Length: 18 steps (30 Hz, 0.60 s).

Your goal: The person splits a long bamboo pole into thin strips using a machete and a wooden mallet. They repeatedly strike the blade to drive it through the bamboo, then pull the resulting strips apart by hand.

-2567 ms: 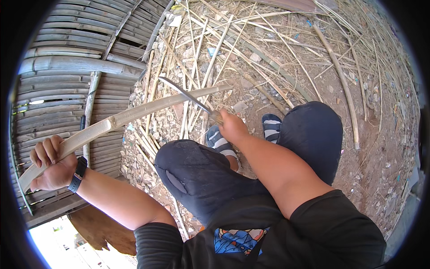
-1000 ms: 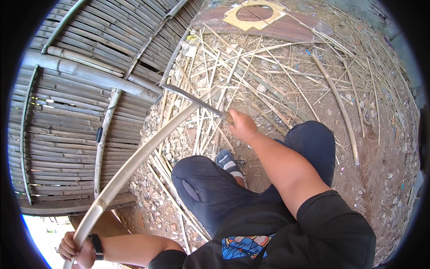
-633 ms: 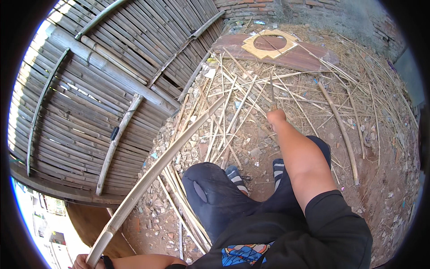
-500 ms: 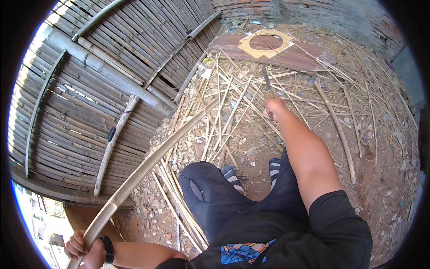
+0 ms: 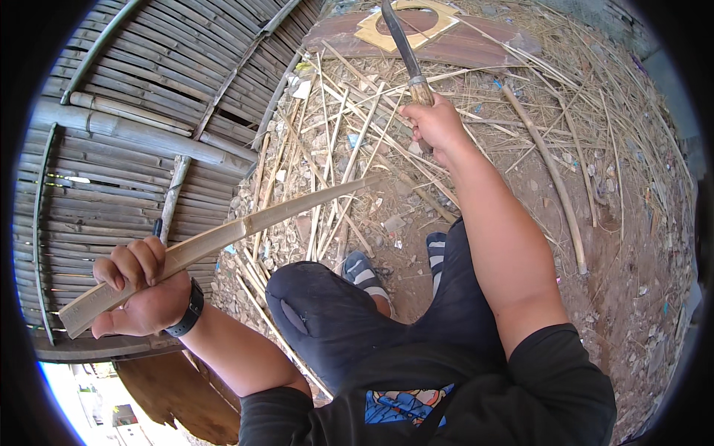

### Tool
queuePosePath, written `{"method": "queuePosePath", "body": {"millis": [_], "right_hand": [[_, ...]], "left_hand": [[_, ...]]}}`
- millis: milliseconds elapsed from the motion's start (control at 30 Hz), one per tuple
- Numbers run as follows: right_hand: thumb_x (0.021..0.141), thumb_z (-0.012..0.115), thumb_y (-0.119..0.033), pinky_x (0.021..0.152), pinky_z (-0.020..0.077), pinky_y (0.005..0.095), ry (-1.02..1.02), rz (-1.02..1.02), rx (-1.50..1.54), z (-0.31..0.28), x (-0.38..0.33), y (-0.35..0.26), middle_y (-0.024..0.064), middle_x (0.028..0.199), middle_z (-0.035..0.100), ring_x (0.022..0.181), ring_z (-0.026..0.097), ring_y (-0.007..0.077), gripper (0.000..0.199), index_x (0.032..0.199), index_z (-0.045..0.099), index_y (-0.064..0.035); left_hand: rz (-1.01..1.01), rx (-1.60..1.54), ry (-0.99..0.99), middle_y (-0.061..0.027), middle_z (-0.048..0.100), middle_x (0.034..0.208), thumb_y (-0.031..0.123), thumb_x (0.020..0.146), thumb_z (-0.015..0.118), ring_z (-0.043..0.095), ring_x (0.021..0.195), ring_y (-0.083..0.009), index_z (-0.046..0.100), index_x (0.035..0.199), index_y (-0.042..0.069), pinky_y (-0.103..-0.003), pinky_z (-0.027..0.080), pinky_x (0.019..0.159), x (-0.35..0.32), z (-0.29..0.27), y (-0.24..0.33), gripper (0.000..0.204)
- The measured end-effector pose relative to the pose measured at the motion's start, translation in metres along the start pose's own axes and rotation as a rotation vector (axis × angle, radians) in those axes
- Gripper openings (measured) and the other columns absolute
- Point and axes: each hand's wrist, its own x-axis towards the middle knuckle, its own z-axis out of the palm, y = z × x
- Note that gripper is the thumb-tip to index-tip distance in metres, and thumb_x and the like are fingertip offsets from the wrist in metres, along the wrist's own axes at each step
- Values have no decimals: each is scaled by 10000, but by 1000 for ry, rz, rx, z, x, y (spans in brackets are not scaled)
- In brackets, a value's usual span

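A big bamboo wall (image 5: 111,193) stands on the left side. Next to it is the brown dirt ground (image 5: 610,327), with lots of thin bamboo strips (image 5: 332,152) lying all over each other. A long brown board (image 5: 483,41) lies at the far end, and a yellow frame (image 5: 372,33) with a round hole is on top of it. A long, flat split bamboo piece (image 5: 216,238) slants across in front of the wall, left of the person's knees. A round wooden stick (image 5: 547,175) lies on the right. The big knife (image 5: 404,48) is up in front, its blade pointing away from the person. The left hand (image 5: 158,303) has its fingers curled tight around the near end of the split bamboo piece. The right hand (image 5: 440,128) makes a fist around the knife's handle. A black wristband (image 5: 192,308) is on the left wrist.
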Motion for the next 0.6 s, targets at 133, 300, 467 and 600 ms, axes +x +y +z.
{"method": "queuePosePath", "body": {"millis": [133,300,467,600], "right_hand": [[848,700,-83,483,423,265,-12,-24,-14,-6,3,1,-11,673,509,514,469,83,228,965,510,-41],[854,700,-94,483,409,270,-41,6,-77,6,-4,2,-5,665,510,524,471,87,312,1090,518,-2],[854,706,-95,481,394,268,-151,-34,-178,30,-25,4,4,671,528,529,473,86,473,1249,490,50],[858,724,-139,479,400,266,-302,-132,-183,46,-45,12,20,738,579,546,498,76,495,1283,530,26]], "left_hand": [[-33,1,-92,27,389,613,874,733,576,348,503,-118,486,836,151,-281,261,513,18,-10,-23,736],[-109,55,-99,15,428,650,881,752,531,404,551,-128,547,946,143,-283,325,577,41,1,-31,763],[-95,78,-21,-39,485,748,779,880,461,471,673,-184,561,1016,125,-342,405,697,61,9,-32,675],[-27,105,170,-107,606,885,718,949,417,602,747,-273,540,1172,114,-447,514,781,73,30,-40,656]]}}
